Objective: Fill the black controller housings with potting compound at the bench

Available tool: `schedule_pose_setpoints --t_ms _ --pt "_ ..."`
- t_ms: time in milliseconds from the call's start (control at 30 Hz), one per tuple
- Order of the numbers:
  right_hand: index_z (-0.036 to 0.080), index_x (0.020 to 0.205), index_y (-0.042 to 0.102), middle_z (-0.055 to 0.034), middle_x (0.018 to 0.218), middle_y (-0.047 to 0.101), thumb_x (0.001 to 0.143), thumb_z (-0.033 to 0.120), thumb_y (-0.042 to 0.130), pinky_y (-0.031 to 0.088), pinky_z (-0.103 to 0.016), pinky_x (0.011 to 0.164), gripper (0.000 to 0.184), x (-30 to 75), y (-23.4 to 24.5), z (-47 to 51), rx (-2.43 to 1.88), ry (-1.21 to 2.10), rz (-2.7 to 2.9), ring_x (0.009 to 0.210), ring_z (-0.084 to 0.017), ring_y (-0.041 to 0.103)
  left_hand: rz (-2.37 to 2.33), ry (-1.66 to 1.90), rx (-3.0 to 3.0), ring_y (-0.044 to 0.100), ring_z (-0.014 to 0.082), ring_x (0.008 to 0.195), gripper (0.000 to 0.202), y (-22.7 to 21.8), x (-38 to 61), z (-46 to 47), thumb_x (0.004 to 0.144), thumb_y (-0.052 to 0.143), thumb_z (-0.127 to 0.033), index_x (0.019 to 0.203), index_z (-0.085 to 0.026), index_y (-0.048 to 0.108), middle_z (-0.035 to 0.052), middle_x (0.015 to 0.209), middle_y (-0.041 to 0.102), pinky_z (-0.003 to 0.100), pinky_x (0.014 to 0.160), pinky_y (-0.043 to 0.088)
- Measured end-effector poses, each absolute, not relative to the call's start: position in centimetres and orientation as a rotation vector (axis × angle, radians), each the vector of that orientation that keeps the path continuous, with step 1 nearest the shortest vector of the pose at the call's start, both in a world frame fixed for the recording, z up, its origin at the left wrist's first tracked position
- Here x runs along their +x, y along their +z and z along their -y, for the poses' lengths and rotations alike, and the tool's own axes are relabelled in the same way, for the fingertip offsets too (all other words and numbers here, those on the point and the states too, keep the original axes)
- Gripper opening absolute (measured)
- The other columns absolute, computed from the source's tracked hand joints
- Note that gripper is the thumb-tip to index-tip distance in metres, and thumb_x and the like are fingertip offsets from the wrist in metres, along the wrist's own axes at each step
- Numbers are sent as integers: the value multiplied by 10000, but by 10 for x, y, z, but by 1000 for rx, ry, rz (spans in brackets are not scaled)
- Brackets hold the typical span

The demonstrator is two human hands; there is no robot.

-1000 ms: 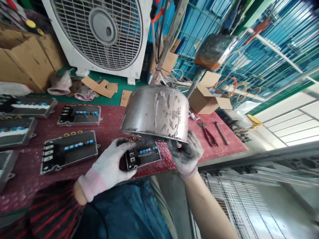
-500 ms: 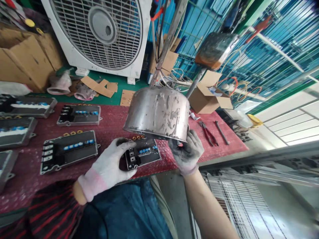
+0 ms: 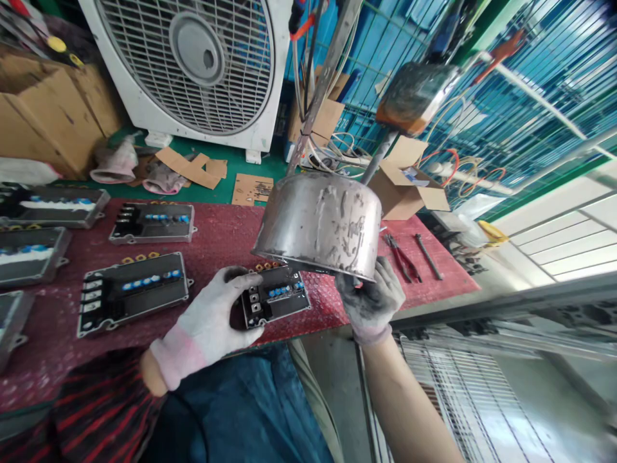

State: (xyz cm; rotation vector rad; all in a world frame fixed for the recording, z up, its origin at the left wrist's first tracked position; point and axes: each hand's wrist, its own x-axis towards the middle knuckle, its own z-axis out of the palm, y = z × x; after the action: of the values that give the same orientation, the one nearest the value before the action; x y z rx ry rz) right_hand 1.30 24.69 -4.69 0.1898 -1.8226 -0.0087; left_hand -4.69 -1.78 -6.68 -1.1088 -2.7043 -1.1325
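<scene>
A smeared steel pot (image 3: 321, 222) is tipped over above the bench, its rim facing down and its inside hidden. My gloved right hand (image 3: 370, 296) is closed at the pot's lower right edge, holding it up; the part gripped is mostly covered. Below the pot's left rim lies a small black circuit module (image 3: 277, 297) with a metal frame, blue components and brass terminals. Shiny wet-looking spots show near its upper edge. My gloved left hand (image 3: 216, 312) wraps round the module's left end, thumb at the near side and fingers at the far side.
Similar modules (image 3: 135, 289) lie to the left on the red bench mat (image 3: 226, 225). Red-handled pliers (image 3: 403, 258) and a metal rod tool (image 3: 429, 257) rest at the right. A large fan unit (image 3: 193, 64), cardboard boxes (image 3: 395, 190) and used gloves (image 3: 116, 161) stand or lie behind.
My right hand and the pot have shifted to the right and slightly down, showing more of the module's upper edge. My left hand and the module stay in place.
</scene>
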Motion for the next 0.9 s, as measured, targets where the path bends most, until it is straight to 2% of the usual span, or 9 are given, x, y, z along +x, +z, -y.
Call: schedule_pose_setpoints --t_ms 567,800,900 --pt "251 744 513 31 573 574 834 247 631 479 -301 522 149 21 -41 -244 202 11 1837 489 -156 556 2709 -1160 -1098 619 288 1151 598 -66 -46 17 670 763 -297 1230 -177 591 119 1250 578 471 1058 509" --pt "240 767 533 24 603 590 861 289 621 545 -314 644 138 27 -43 -244 164 -9 1827 548 -160 596 2740 -1139 -1093 621 271 1123 583 -63 -46 16 675 757 -302 1226 -192 601 101 1242 578 450 1034 513" --pt "240 747 530 15 608 590 875 334 615 543 -320 636 180 32 -44 -245 171 -2 1857 559 -165 590 2758 -1135 -1082 619 262 1110 579 -65 -46 15 680 744 -302 1228 -190 595 99 1235 576 435 1020 516"
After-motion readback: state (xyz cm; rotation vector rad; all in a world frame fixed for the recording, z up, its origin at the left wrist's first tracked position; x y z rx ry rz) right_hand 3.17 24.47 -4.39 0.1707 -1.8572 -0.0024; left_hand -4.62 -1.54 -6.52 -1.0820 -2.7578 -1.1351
